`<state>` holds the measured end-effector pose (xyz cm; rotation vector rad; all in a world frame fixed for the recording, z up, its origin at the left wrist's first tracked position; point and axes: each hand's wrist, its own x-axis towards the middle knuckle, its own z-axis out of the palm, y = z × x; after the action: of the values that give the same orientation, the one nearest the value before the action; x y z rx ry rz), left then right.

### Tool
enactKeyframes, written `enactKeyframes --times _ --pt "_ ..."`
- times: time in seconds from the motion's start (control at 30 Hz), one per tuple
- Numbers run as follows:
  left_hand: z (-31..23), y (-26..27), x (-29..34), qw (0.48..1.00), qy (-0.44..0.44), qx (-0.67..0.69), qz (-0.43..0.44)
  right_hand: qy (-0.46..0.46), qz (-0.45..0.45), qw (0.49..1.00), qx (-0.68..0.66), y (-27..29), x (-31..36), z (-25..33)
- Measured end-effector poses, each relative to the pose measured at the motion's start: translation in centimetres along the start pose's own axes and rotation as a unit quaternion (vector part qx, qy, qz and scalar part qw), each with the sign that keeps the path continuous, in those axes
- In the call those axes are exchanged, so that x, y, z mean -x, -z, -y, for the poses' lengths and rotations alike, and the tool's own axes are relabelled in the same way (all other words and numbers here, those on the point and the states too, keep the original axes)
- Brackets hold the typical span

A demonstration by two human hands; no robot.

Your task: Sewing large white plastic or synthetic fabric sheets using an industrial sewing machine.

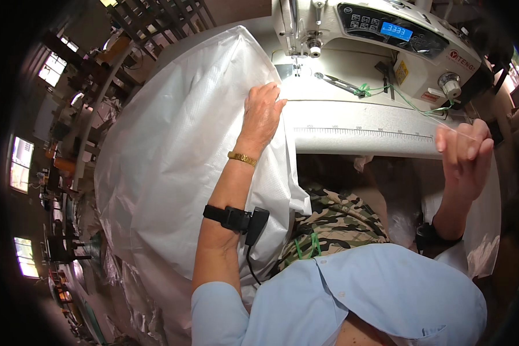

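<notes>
A large white woven-plastic sheet drapes over the left of the sewing machine table and hangs down toward my lap. My left hand has its bent fingers closed on the sheet's right edge, a short way in front of the lit needle and presser foot. Over on the right, my right hand is raised off the table with its fingers curled in. A thin pale thread runs to those fingers; its far end is hard to make out.
The sewing machine stands at the back, its control panel lit. Small metal thread snips lie on its bed, tied to a green string. A ruled scale lines the table's front. Chairs stand at the far left.
</notes>
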<state>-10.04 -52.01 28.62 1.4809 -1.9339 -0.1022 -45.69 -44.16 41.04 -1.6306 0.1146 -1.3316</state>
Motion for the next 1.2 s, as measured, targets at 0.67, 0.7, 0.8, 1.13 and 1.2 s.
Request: enactKeyframes --times 0.67,0.7,0.8,1.13,1.2 --pt "-0.7 -1.4 -1.9 0.999 0.007 -0.032 0.04 -0.167 0.024 0.984 0.052 1.0 6.3 1.8" --pt "-0.6 -1.5 -2.1 0.998 0.006 -0.038 0.052 -0.171 0.039 0.984 0.032 0.9 6.7 1.7" --pt "-0.4 -1.8 -2.4 0.998 -0.007 -0.047 0.048 -0.222 0.045 0.972 0.058 0.8 8.9 1.0" --pt "0.4 -1.8 -2.0 0.998 -0.05 -0.04 0.024 -0.31 -0.147 0.784 0.518 6.2 12.2 2.9" --pt "0.3 -1.7 -2.0 0.998 -0.052 -0.033 0.024 -0.164 -0.29 0.836 0.436 7.2 10.7 3.7"
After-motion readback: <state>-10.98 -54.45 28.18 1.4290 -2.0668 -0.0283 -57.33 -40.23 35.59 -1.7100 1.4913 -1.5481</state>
